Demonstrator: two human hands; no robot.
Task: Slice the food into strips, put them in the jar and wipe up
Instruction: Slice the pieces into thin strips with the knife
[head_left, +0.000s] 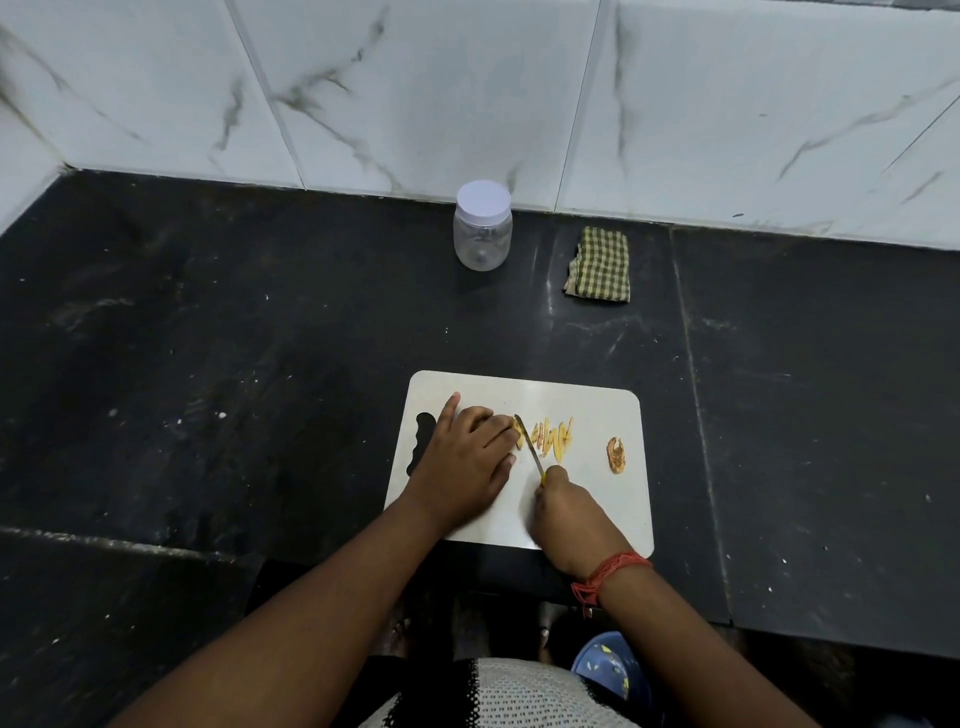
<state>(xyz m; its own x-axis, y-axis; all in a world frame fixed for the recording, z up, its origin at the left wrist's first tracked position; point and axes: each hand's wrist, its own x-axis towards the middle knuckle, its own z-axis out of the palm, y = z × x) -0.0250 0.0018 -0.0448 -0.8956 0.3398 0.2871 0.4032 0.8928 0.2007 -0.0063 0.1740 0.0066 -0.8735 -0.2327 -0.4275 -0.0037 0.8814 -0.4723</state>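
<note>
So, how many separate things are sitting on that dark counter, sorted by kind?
Jar: 1
Checked cloth: 1
Cutting board: 1
Total: 3, not counting the food and the knife on the board.

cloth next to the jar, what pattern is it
The cloth is checked in green and cream, seen in the head view.

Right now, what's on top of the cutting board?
On the cutting board: yellow strips, an orange end scrap, the knife in the right hand. The left hand covers most of the uncut piece.
</note>
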